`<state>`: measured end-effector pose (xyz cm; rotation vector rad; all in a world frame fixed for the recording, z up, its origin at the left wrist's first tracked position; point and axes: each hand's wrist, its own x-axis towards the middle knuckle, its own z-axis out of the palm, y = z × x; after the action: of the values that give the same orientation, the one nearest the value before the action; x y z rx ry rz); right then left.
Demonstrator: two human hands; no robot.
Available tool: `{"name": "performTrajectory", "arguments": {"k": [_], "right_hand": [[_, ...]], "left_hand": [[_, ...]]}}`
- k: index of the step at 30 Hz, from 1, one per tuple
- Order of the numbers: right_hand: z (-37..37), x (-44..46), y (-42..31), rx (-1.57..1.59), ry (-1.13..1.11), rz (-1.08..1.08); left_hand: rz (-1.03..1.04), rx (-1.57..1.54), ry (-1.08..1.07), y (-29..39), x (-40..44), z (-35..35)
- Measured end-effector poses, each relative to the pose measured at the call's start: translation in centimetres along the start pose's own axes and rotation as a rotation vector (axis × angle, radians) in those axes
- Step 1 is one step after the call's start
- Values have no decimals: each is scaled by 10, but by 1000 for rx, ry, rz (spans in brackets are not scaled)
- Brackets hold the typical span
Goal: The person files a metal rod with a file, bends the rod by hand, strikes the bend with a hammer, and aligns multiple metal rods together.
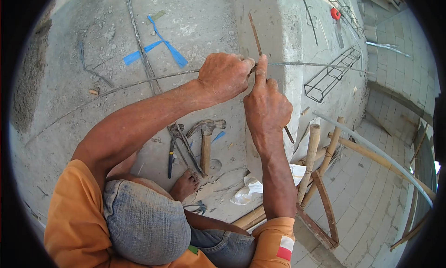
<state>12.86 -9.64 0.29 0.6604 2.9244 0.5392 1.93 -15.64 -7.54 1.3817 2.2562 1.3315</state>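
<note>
My left hand (pixel 226 78) is closed round a long thin steel rod (pixel 297 63), near the edge of a concrete ledge. The rod runs across the view, out past both sides of the hands. In my right hand (pixel 268 103) is a narrow rusty hacksaw blade (pixel 255 33), with the index finger stretched along it. One end of the blade points away from me and the other shows below the hand. Blade and rod cross close to my left fingers; the exact contact is hidden.
A claw hammer (pixel 206 145) and blue-handled pincers (pixel 171 152) lie by my foot. Blue strips (pixel 174 54) and another long bar (pixel 137 35) are on the rubbly floor. At right are a wire rebar cage (pixel 332 75), a red tape measure (pixel 335 13) and bamboo poles (pixel 310 161).
</note>
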Motion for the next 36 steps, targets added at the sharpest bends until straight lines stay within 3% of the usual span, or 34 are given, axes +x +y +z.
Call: {"name": "performTrajectory", "arguments": {"k": [2, 4, 11, 16, 19, 23, 25, 31, 36], "right_hand": [[-3, -13, 4, -2, -3, -15], [-11, -35, 6, -20, -78, 16], [0, -7, 3, 30, 9, -7], [-17, -37, 10, -3, -107, 22], [8, 11, 2, 19, 11, 11], [5, -3, 3, 46, 9, 25], [-9, -29, 5, -7, -106, 79], [1, 1, 4, 4, 16, -14], [-13, -43, 13, -47, -123, 1]], "left_hand": [[-21, -50, -86, 2, 1, -5], [-6, -55, -44, 3, -4, 0], [41, 4, -4, -1, -3, 6], [33, -23, -5, 2, -9, 9], [43, -5, 25, 4, -5, 5], [16, -35, -2, 1, -4, 3], [3, -38, -20, 5, -6, 5], [18, -24, -27, 3, -3, 3], [15, -54, -48, 4, -7, 4]]}}
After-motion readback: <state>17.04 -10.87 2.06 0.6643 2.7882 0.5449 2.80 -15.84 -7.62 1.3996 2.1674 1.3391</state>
